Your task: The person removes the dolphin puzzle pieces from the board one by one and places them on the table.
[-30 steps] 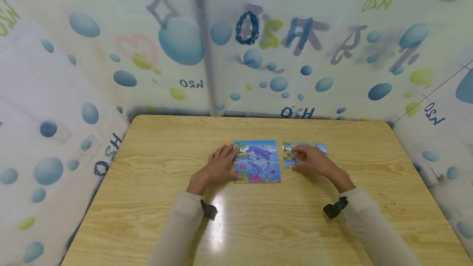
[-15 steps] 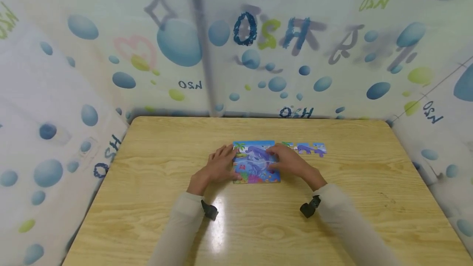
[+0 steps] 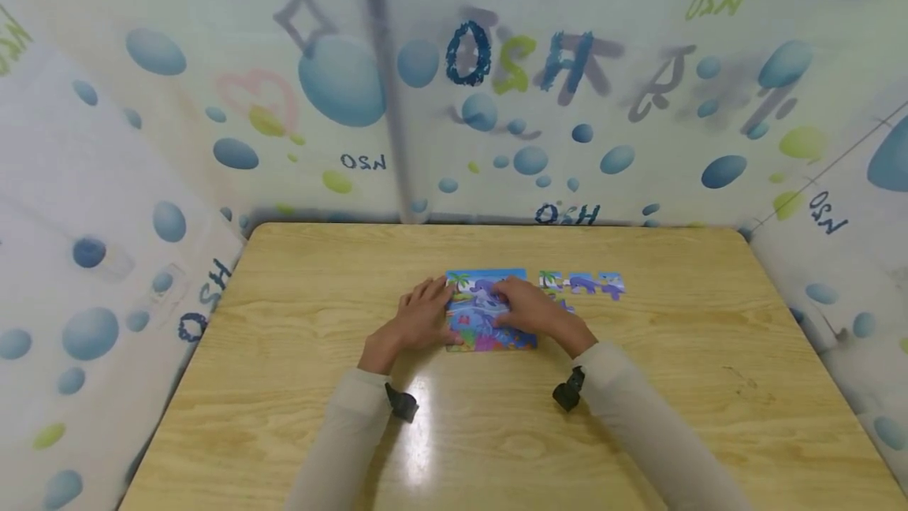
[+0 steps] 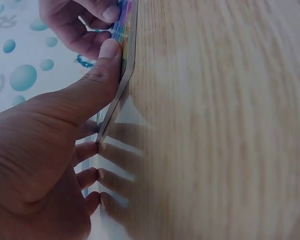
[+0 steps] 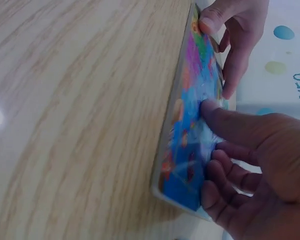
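Note:
A square jigsaw puzzle with a dolphin, palm tree and coral picture lies flat on the table. My left hand rests along its left edge, and its thumb presses the near left corner. In the head view my right hand reaches over the puzzle from the right. Its thumb and fingertips touch the picture, set apart from each other, and the right wrist view shows the fingers bent. The hand covers part of the picture's right side. Loose puzzle pieces lie right of the puzzle in a row.
The wooden table extends on all sides of the puzzle. One more piece shows below the row, partly behind the right hand. A patterned curtain stands behind the table's far edge.
My right hand has moved left from the loose pieces onto the puzzle, then a little farther left across the picture. The left hand has stayed at the puzzle's left edge.

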Available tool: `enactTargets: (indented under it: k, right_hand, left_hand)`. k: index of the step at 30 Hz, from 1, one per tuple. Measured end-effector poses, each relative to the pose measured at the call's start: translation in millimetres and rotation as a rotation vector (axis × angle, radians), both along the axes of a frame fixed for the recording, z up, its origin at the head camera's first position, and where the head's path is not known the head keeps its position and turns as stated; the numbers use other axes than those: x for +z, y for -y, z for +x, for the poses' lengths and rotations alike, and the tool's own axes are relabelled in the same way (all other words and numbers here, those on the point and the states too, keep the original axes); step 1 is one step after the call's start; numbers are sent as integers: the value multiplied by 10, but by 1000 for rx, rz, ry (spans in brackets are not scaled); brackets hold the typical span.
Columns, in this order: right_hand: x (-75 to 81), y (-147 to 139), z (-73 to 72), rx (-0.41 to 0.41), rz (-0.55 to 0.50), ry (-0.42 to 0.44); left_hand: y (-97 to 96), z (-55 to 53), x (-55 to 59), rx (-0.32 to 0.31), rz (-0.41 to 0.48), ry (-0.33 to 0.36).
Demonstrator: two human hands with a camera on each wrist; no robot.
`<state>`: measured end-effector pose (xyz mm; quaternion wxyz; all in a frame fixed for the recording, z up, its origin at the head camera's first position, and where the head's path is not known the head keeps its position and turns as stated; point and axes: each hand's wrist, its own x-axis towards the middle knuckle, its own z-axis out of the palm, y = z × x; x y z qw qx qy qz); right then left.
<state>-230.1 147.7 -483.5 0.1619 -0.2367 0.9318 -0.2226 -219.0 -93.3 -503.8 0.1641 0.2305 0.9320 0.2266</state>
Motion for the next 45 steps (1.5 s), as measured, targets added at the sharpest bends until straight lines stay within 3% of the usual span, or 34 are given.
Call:
enactTargets:
  k: [9,20,32,45]
  right_hand:
    - [-12,16,-17,-18,37,-14]
    - [-39,-71,-49,-3,-75,-16]
    - [-11,-123,-6,11,-6,-109]
    - [7,-519,88,-3,-72,-182]
  left_hand:
    - [-10,-9,43,-8,8,-9]
    - [-10,-21,21,-15,10,-1]
    - [-23,-17,55,-10,4,2]
    - [-19,-19,3,8,-18,8]
